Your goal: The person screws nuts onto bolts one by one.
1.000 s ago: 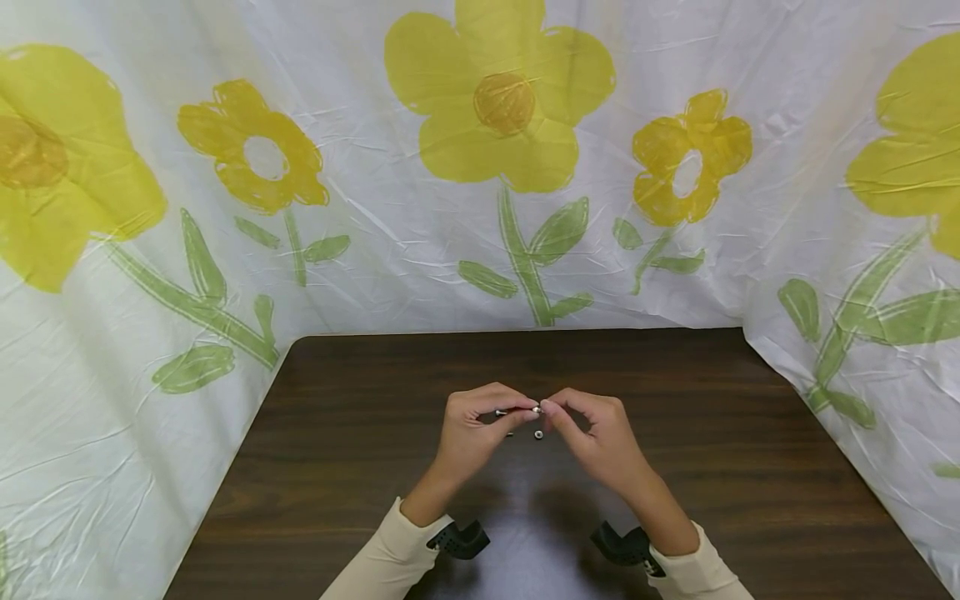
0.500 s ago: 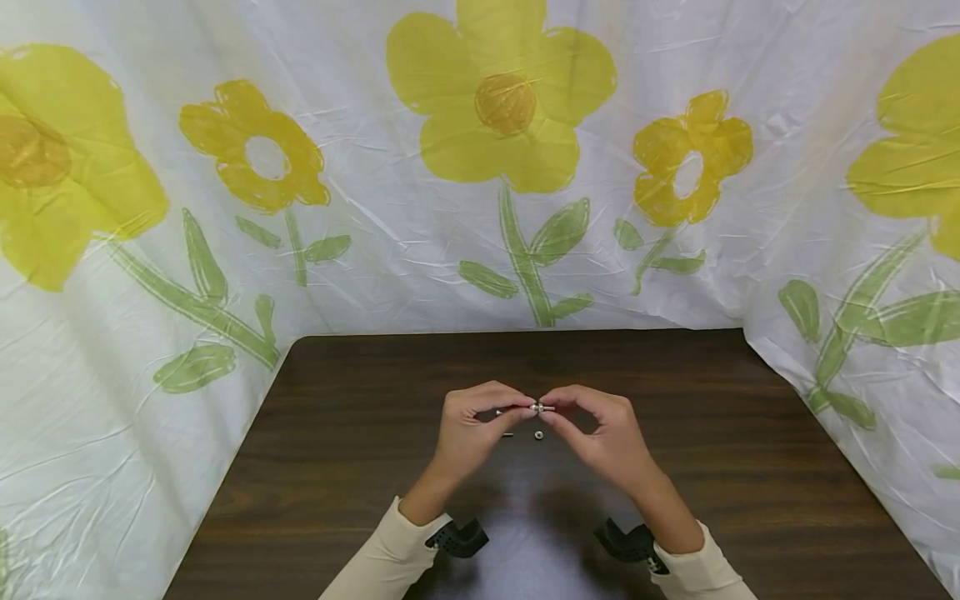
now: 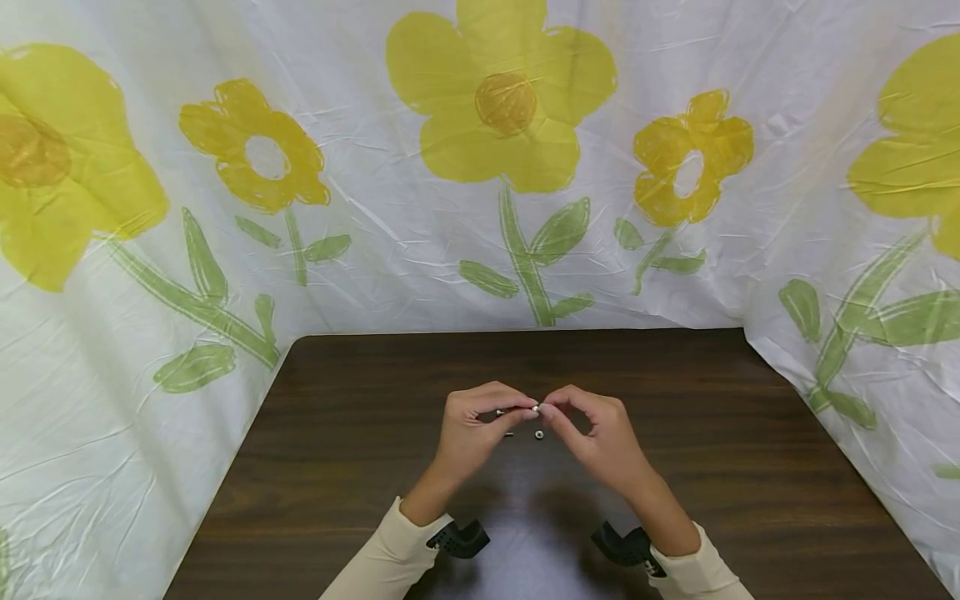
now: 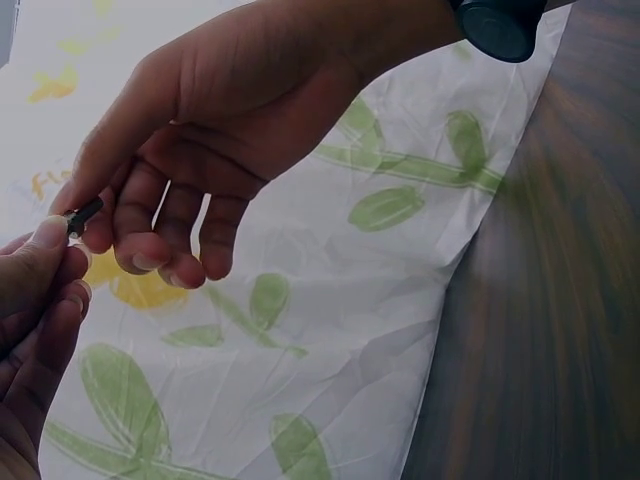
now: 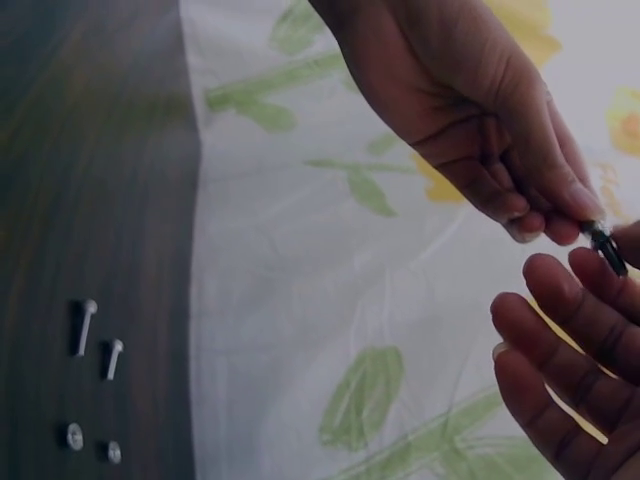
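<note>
My left hand (image 3: 480, 425) and right hand (image 3: 592, 433) meet fingertip to fingertip above the middle of the table. The left thumb and index finger pinch a small metal bolt (image 4: 87, 211); its dark end points into that hand in the left wrist view. With thumb and index, the right hand pinches a small silver piece that looks like a nut (image 4: 72, 235) on the bolt. The fingertips cover much of both, so how far the nut sits along the bolt is hidden. The left hand's other fingers hang loosely curled.
On the dark wood table (image 3: 360, 483) lie two loose bolts, a longer (image 5: 86, 325) and a shorter (image 5: 114, 360). Beside them are a larger nut (image 5: 74, 436) and a smaller one (image 5: 113, 453). A white flowered cloth (image 3: 405, 275) hangs around the table's edges.
Half a second ago the right fingers were spread further along, with a thin shaft showing between them. Now they are back at the joint and cover it, much as one second ago. The left hand stays still.
</note>
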`<action>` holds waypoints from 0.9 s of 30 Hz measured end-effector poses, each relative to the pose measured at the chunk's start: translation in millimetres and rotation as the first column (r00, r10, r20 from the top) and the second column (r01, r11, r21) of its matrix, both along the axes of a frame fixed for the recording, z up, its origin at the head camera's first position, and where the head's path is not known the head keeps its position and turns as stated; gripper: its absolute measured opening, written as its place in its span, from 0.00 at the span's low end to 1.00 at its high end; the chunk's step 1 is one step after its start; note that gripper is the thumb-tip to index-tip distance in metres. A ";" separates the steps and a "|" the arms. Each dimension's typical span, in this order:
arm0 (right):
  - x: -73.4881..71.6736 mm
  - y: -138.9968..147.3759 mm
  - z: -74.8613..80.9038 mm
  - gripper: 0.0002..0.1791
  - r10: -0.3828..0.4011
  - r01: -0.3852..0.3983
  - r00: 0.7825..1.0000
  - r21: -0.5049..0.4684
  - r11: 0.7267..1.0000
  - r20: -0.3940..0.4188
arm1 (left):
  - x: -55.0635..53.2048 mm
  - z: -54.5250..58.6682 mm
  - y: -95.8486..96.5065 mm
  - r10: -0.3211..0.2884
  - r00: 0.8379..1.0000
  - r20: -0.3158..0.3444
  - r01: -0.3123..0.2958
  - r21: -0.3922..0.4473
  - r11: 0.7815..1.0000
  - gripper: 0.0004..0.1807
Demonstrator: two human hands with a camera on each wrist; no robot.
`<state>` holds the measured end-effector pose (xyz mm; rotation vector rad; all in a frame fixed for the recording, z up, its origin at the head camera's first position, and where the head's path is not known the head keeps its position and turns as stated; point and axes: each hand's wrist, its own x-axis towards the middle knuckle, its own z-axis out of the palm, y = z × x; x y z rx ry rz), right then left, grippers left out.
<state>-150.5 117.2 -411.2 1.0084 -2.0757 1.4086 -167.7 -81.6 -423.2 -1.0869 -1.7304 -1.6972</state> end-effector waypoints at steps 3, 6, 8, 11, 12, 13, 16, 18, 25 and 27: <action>1.4 -1.1 -0.6 0.12 -0.021 0.021 0.999 0.002 1.000 0.027 | -0.7 -1.4 1.1 -0.004 1.000 -0.007 0.004 0.001 1.000 0.12; 1.6 -1.2 -1.1 0.15 -0.054 0.053 0.997 0.012 0.999 0.047 | -0.4 -1.2 1.9 -0.005 1.000 -0.006 0.005 0.000 1.000 0.12; 0.9 0.3 -1.1 0.17 -0.072 0.071 0.996 0.017 0.997 0.057 | 0.4 0.3 1.8 0.002 1.000 0.003 -0.002 0.001 1.000 0.11; -0.7 5.1 -0.3 0.16 -0.076 0.076 0.995 0.008 0.997 0.062 | 1.0 3.2 -0.1 0.023 1.000 0.013 -0.023 0.003 1.000 0.10; -1.3 7.0 0.3 0.14 -0.073 0.073 0.995 0.004 0.997 0.063 | 0.5 3.2 -1.1 0.032 0.999 0.014 -0.032 0.004 0.999 0.10; -1.6 9.0 1.1 0.13 -0.066 0.066 0.996 0.001 0.998 0.064 | 0.0 3.1 -2.2 0.042 0.999 0.017 -0.042 0.004 0.999 0.09; -2.8 12.6 2.6 0.11 -0.047 0.047 0.997 -0.002 0.999 0.060 | -1.5 2.6 -5.0 0.057 0.998 0.022 -0.057 -0.003 0.998 0.09; -3.4 13.1 3.2 0.12 -0.034 0.034 0.998 -0.004 0.999 0.045 | -2.3 1.9 -5.9 0.056 0.998 0.024 -0.055 -0.009 0.998 0.09; -7.1 12.2 2.1 0.15 0.011 -0.012 0.999 -0.019 1.000 -0.041 | -1.6 3.1 -5.0 0.034 0.999 0.023 -0.033 -0.011 0.999 0.09; -7.2 12.3 2.3 0.14 0.020 -0.021 0.999 -0.022 1.000 -0.045 | -1.9 2.8 -4.8 0.032 0.999 0.024 -0.032 -0.012 0.999 0.09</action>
